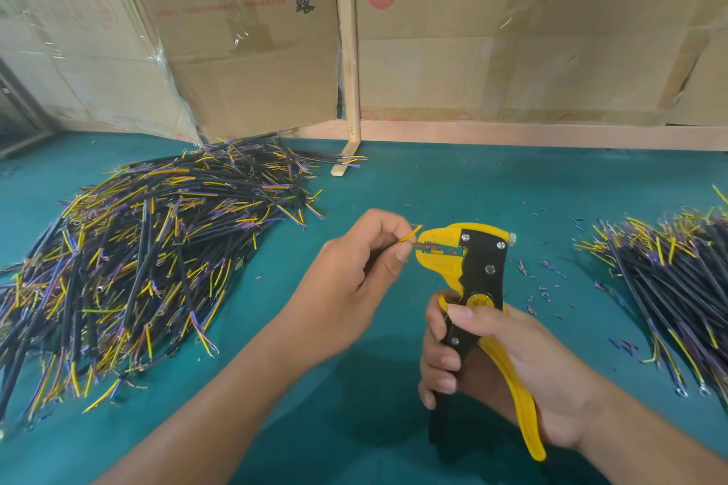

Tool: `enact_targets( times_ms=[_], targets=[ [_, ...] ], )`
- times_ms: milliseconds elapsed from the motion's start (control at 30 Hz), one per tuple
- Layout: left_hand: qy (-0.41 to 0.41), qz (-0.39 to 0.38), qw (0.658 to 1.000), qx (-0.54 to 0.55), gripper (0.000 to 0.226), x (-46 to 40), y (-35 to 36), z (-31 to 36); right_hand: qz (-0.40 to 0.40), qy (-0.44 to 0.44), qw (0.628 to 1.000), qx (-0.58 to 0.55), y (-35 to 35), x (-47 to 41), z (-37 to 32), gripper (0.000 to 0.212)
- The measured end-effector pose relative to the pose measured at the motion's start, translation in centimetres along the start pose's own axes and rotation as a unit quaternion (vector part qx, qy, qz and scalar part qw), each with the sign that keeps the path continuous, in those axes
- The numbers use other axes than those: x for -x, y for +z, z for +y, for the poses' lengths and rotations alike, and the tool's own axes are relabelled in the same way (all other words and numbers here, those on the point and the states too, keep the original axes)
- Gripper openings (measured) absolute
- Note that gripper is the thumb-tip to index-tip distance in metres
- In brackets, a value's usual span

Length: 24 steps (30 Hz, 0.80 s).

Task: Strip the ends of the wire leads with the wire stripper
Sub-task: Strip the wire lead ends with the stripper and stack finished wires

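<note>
My right hand (484, 362) grips the handles of a yellow and black wire stripper (478, 272), held upright with its jaws pointing left. My left hand (362, 260) pinches a wire lead (409, 235) between thumb and fingers. A yellow strand sticks out just above the jaws, and a reddish strand reaches into the jaw opening. Most of the lead is hidden inside my left hand.
A big heap of black cables with yellow and purple leads (130, 260) covers the green mat (394, 185) on the left. A smaller heap (677, 287) lies at the right edge. Bits of cut insulation (547, 287) are scattered right of the stripper. Cardboard boxes (512, 31) and a wooden post (348, 51) stand behind.
</note>
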<state>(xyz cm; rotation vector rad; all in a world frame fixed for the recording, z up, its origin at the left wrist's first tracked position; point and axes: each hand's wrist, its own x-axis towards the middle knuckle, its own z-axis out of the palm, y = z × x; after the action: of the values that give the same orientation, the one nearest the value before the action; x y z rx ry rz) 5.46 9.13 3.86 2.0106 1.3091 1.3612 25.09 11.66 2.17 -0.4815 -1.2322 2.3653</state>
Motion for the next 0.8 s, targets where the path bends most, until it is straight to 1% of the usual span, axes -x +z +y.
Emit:
enact_targets(
  times_ms=[267, 500, 700, 800],
  targets=[
    [-0.009, -0.003, 0.999, 0.031, 0.004, 0.04, 0.10, -0.20, -0.018, -0.001, 1.000, -0.004, -0.20, 0.02, 0.08, 0.030],
    [-0.009, -0.004, 0.999, 0.048, 0.010, 0.02, 0.22, -0.13, -0.026, -0.002, 1.000, -0.009, -0.32, 0.16, 0.11, 0.031],
    [-0.013, -0.007, 0.999, 0.043, 0.011, 0.01, 0.22, -0.10, 0.006, 0.009, 1.000, 0.001, -0.07, 0.27, -0.04, 0.032],
    [-0.011, -0.010, 0.999, 0.030, 0.005, 0.03, 0.12, -0.13, 0.027, 0.012, 0.999, 0.025, 0.06, 0.33, -0.20, 0.034]
  ],
)
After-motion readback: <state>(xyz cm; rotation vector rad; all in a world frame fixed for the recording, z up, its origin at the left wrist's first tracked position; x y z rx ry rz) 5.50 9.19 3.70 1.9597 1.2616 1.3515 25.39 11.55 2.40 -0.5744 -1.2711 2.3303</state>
